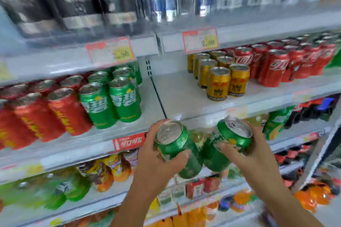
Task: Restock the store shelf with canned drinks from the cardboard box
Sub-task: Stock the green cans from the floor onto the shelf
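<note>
My left hand (156, 160) grips a green can (175, 145), tilted with its silver top facing me. My right hand (252, 151) holds a second green can (228, 140), tilted the other way; the two cans nearly touch at their lower ends. Both are held just below the front edge of the middle shelf (184, 101), in front of its bare stretch. A group of green cans (114, 96) stands on that shelf to the left of the bare stretch. The cardboard box is out of view.
Red cans (42, 116) fill the shelf's left end. Gold cans (219, 77) and red cola cans (287, 61) stand to the right. Black packs (73, 2) sit on the shelf above. Bottled drinks (103, 169) crowd the lower shelves. Price tags (110, 51) hang on the upper rail.
</note>
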The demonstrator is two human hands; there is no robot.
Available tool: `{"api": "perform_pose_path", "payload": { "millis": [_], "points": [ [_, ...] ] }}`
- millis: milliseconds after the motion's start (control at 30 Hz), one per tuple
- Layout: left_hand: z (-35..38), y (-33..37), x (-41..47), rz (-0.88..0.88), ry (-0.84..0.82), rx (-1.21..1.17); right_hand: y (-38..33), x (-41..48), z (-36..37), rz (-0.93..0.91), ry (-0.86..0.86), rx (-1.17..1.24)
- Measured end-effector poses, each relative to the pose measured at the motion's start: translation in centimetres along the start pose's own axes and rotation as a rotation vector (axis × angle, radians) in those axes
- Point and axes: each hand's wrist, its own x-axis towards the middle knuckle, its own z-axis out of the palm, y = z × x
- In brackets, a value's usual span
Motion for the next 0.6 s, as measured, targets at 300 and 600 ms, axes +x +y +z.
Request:
{"api": "perform_pose_path", "payload": {
  "millis": [300,600],
  "points": [
    [-9.3,2.0,1.8,0.037,0.267,0.117,-6.3,7.3,8.8,-0.214,-0.153,0.037],
    [-9.8,0.2,4.2,0.043,0.310,0.049,-3.5,15.2,14.6,-0.216,-0.154,-0.079]
  ]
}}
